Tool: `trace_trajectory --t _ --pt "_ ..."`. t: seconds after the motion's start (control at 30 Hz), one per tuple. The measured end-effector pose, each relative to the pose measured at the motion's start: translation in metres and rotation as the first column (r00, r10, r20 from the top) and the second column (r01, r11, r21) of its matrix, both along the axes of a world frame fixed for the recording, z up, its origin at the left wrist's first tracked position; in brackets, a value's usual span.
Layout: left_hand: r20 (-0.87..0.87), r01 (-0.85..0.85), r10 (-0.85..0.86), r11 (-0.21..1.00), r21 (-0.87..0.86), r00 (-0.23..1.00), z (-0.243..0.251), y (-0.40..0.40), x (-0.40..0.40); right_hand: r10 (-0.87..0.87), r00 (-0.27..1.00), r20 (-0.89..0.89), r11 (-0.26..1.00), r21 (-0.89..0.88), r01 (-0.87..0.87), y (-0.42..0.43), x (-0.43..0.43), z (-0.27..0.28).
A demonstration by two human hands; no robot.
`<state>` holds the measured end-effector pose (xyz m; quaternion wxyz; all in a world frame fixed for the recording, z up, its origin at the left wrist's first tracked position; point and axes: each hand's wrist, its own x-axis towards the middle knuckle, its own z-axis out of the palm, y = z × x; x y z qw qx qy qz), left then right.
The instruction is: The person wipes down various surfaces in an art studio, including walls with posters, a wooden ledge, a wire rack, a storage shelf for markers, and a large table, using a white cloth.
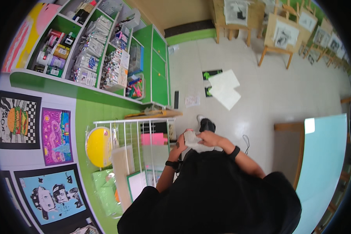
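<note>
A crumpled whitish cloth or paper wipe (194,141) is between my two hands, in front of my black shirt. My left hand (181,142) grips its left side, the fingers partly covered by it. From the right, my right hand (210,138) holds the other side with bent fingers. Whether anything lies under or inside the cloth cannot be seen. Just beyond the hands, one shoe (207,125) shows on the tiled floor.
To my left stands a white wire rack (134,120) with boards and packets. Beyond it, a green-and-white shelf unit (159,73) holds markers and paint jars. Paper sheets (225,89) lie on the floor ahead. Easels (280,35) stand far right; a pale blue-topped table (321,158) is nearer.
</note>
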<state>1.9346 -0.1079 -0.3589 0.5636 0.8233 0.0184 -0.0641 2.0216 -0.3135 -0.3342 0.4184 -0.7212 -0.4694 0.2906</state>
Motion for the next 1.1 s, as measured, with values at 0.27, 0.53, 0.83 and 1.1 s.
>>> trace_trajectory --t 0.27,0.53,0.83,1.1 --pt "0.047 0.308 -0.349 0.875 0.374 0.936 0.008 0.022 0.228 -0.24 0.965 0.102 0.88 -0.396 0.261 -0.018 0.175 0.035" --pt "0.043 0.363 -0.386 0.896 0.257 0.922 0.067 0.032 0.339 -0.225 0.957 -0.18 0.914 -0.381 0.143 -0.007 0.286 0.011" --pt "0.149 -0.114 0.065 0.932 0.344 0.987 0.033 0.158 0.43 0.335 0.937 0.095 0.832 -0.497 -0.247 0.166 0.495 -0.024" --pt "0.603 -0.88 0.646 0.4 0.255 0.468 0.172 0.272 0.414 0.542 0.796 0.268 0.806 0.103 -0.583 0.425 0.564 0.144"
